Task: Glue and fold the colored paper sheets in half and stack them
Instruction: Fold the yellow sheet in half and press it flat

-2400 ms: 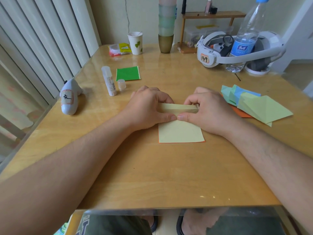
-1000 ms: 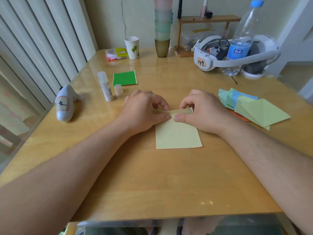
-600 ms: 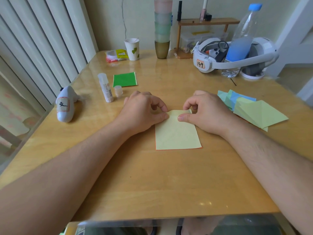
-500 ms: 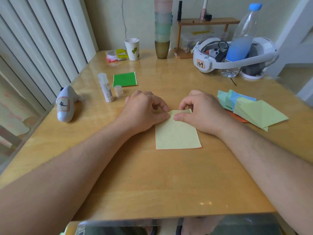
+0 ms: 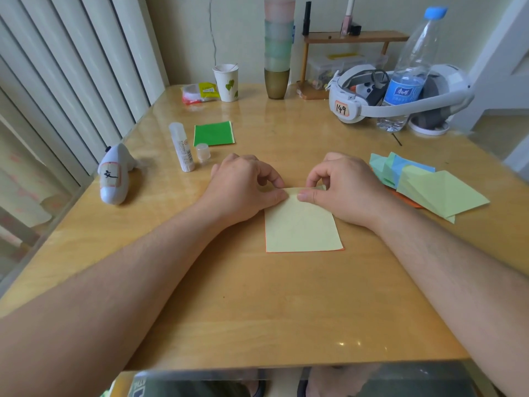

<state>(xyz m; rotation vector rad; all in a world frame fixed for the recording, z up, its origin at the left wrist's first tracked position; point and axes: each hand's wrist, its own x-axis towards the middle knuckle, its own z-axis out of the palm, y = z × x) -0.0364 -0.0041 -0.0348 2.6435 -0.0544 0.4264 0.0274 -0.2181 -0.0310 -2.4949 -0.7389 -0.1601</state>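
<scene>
My hands (image 5: 292,187) cover the yellow paper's (image 5: 302,224) top, at twelve o'clock. The orange sheet (image 5: 408,199) at three o'clock hides under the folded pile (image 5: 429,187).

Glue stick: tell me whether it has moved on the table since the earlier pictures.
No. The glue stick still stands beside its cap, just left of the green sheet; only the camera shifted.

i sit at a glossy light wooden table (image 5: 257,310) filling the frame's middle. white vertical blinds (image 5: 71,81) run down the left side, a pale cream wall (image 5: 234,30) spans the top, a small brown wooden shelf (image 5: 355,37) upper right.
</scene>
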